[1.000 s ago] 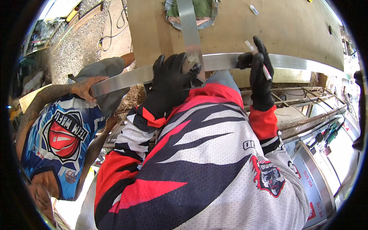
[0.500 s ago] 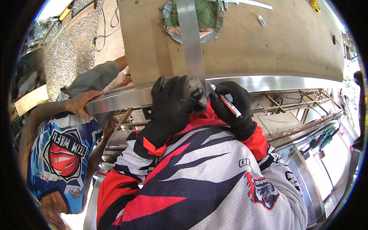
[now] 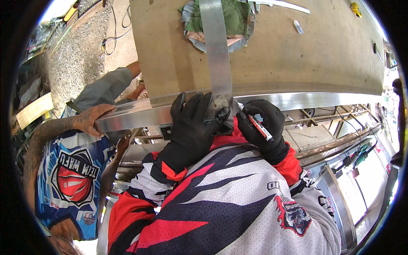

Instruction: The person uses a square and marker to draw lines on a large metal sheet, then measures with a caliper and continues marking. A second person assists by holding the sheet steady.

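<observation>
Here you are at the crossing: your right hand [image 3: 267, 123] pinches the marker [image 3: 262, 129], its tip just beside the right edge of the crossing bar [image 3: 217, 55]. Your left hand [image 3: 190, 127] lies over the long bar [image 3: 131, 115], thumb on the near end of the crossing bar; what those fingers grip underneath, I can't tell.

The long bar runs left to right along the near edge of the worktop [image 3: 314, 63], and its left end pokes out past it into the co-worker's hand [image 3: 90, 119]. There's the danger, I'd say: any tug or dip over there could twist the bar under your palm and spoil the line-up. Ease your thumb and the crossing bar might skid; its far stretch lies over a soft cloth [image 3: 194, 25], which could let it rock. Lean the marker too hard on that edge and the tip could stray or nudge the metal.

Containers? I can't pick one out for sure. A small clear piece [image 3: 298, 27] lies loose at the far right, maybe a cap, too small to see inside.
</observation>
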`<state>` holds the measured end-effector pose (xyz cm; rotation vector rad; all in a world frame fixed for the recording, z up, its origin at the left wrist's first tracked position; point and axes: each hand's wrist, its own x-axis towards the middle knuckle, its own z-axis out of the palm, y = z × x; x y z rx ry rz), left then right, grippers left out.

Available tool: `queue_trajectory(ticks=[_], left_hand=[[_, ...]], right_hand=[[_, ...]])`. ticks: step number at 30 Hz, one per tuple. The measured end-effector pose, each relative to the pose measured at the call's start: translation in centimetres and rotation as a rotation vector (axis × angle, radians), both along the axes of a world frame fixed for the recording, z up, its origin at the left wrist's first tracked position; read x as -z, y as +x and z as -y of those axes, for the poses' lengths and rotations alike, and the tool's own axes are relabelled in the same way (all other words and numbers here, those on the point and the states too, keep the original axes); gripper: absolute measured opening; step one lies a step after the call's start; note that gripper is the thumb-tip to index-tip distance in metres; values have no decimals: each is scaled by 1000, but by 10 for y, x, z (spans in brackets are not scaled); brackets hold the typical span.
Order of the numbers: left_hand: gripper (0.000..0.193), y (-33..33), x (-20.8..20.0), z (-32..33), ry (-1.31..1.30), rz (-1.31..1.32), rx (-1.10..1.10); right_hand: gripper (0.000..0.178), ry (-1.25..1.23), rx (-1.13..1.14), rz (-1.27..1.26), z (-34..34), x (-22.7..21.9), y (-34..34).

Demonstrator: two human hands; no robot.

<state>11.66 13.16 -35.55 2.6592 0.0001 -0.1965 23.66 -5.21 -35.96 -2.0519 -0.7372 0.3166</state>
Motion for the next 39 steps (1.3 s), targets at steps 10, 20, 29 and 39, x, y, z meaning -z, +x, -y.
queue_trajectory(ticks=[10,20,29,39], left_hand=[[37,3,0,2,27,65,-38],[40,3,-5,0,19,15,-17],[46,-2,4,-1,43,76,21],[59,-30,41,1,85,325,20]], right_hand=[[21,29,-11,-72,2,-3,4],[21,10,22,-77,1,-3,3],[19,87,103,-219,15,-5,6],[19,349,409,-188,90,-31,43]])
